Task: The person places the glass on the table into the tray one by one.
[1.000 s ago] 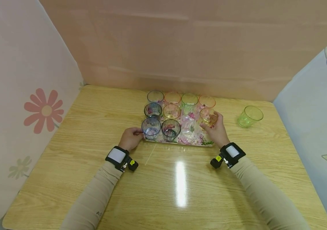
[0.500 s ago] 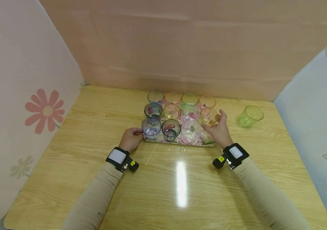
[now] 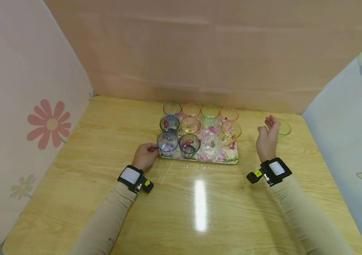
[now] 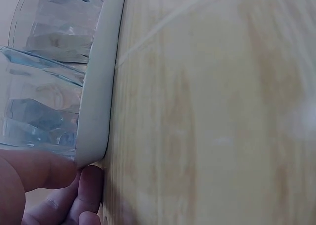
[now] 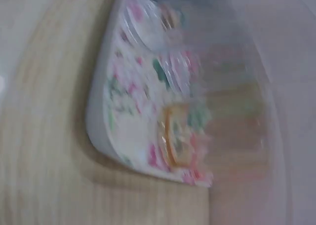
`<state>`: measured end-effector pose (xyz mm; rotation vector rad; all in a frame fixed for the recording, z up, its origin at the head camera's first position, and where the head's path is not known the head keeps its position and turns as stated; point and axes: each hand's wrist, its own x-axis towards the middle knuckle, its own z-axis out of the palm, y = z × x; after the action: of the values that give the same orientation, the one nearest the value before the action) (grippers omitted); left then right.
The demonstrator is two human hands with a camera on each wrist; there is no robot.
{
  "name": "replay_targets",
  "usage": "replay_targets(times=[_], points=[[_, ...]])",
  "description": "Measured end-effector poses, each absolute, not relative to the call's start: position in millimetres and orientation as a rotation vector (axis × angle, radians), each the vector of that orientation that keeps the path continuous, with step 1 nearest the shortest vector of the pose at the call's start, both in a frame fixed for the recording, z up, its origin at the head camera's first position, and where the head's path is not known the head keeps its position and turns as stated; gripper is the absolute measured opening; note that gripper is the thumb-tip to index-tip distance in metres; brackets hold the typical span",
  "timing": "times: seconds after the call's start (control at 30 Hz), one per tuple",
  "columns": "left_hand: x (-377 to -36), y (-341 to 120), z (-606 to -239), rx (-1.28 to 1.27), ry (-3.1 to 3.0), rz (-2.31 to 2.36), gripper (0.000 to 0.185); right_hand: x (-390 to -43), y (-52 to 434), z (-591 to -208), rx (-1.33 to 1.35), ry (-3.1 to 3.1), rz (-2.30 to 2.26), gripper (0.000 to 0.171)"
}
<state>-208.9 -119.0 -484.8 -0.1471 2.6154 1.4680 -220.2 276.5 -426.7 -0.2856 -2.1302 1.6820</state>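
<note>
A floral tray (image 3: 231,154) bears rows of clear tinted cups. My left hand (image 3: 144,156) pinches its near left corner; in the left wrist view the thumb lies above the pale tray rim (image 4: 96,96) and other fingers (image 4: 91,188) below. Beside that hand stands a blue cup (image 3: 167,144), with a dark grey cup (image 3: 189,146) to its right. A yellow-orange cup (image 3: 231,131) stands at the tray's right side, blurred in the right wrist view. My right hand (image 3: 268,140), holding nothing, is beside a lone green cup (image 3: 285,127) and partly hides it.
The wooden table (image 3: 200,209) runs back to a plain brown backdrop (image 3: 193,53). Patterned panels stand on the left and right. Other cups on the tray, among them a green-rimmed cup (image 3: 210,112) and a clear cup (image 3: 208,150), stand close together.
My right hand has let go of the yellow-orange cup on the tray and moved right to the lone green cup. The left hand has stayed at the tray corner.
</note>
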Motion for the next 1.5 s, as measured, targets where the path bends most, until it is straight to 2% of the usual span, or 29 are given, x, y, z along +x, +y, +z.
replay_targets(times=[0.1,0.27,0.5,0.67,1.13,1.37,1.5], points=[[-207.9,-118.6,-485.9,-0.151,2.61,1.461,0.027,-223.2,292.3,-420.8,-0.312,-2.09,1.6,0.057],[-208.8,-118.3,-486.5,-0.137,2.617,1.465,0.027,-234.1,327.2,-410.4,-0.337,-2.046,1.434,0.069],[-209.1,-121.1,-484.6,-0.117,2.625,1.457,0.027,-239.1,368.0,-412.9,-0.441,-1.996,1.553,0.105],[-209.2,-121.9,-484.7,-0.123,2.626,1.471,0.027,-235.0,385.4,-429.9,-0.512,-2.178,1.671,0.119],[-209.2,-119.1,-483.2,-0.14,2.616,1.474,0.025,-231.8,400.8,-466.0,-0.488,-2.573,1.713,0.121],[-207.7,-119.4,-480.8,-0.137,2.625,1.458,0.025,-236.0,402.1,-474.1,-0.436,-2.573,1.692,0.111],[-207.7,-118.3,-480.4,-0.143,2.626,1.452,0.025,-237.0,400.8,-476.5,-0.437,-2.56,1.636,0.098]])
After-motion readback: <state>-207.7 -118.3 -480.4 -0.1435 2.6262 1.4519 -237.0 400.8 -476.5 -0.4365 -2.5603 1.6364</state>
